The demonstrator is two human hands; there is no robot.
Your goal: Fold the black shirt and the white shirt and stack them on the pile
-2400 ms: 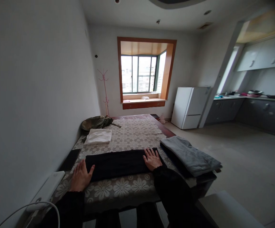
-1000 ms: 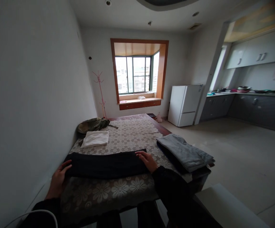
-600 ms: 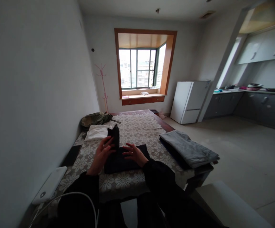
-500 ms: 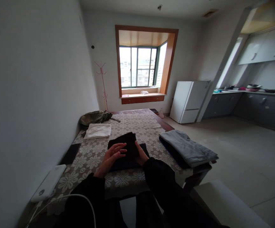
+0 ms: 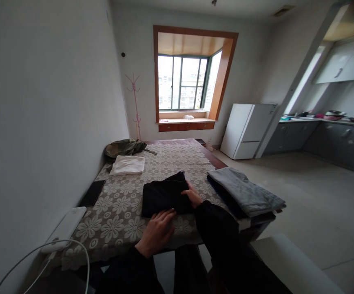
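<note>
Head view shows the folded black garment [image 5: 164, 197] lying flat on the lace-patterned tablecloth [image 5: 112, 220], near the front middle of the table. Your right hand [image 5: 191, 196] rests on its right edge with the fingers curled over the cloth; whether they pinch the fabric or only press it I cannot tell. Your left hand [image 5: 157, 230] lies open and flat at the near edge, fingertips touching the garment's front hem, holding nothing.

To finish this fold cleanly, I would judge it best to keep the left palm low and smooth along the near hem while the right hand squares the side edge, so the layers stay aligned and no ridge forms in the middle. Press rather than drag, since the lace cloth beneath could bunch.

Just right of the garment sits a stack of folded grey and dark clothes [image 5: 246, 195] at the table's right edge. Farther off on the left lie a folded white cloth [image 5: 127, 165] and, beyond it, an olive bag [image 5: 124, 148]. A white device [image 5: 65, 228] with a cable rests near left, by the wall.
</note>
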